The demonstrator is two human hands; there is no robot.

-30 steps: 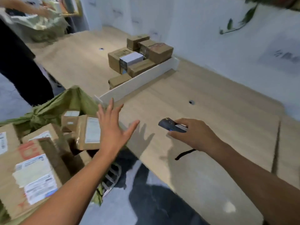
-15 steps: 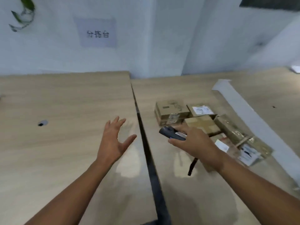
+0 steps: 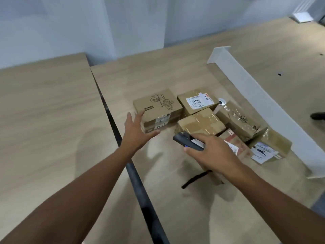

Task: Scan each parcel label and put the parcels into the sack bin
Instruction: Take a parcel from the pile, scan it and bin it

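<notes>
Left hand (image 3: 136,132), fingers spread and holding nothing, now reaches the near-left corner of the flower-printed parcel (image 3: 157,110). Half a second earlier it hovered over bare desk (image 3: 52,111) left of the seam (image 3: 112,120). Right hand (image 3: 211,153) grips the scanner (image 3: 186,140) as before, above the other parcels (image 3: 200,123) beside the white divider (image 3: 260,101).

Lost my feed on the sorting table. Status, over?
Left hand open, at flower-print parcel, contact unclear. Right hand holds scanner. Nothing between hand and parcel.
</notes>
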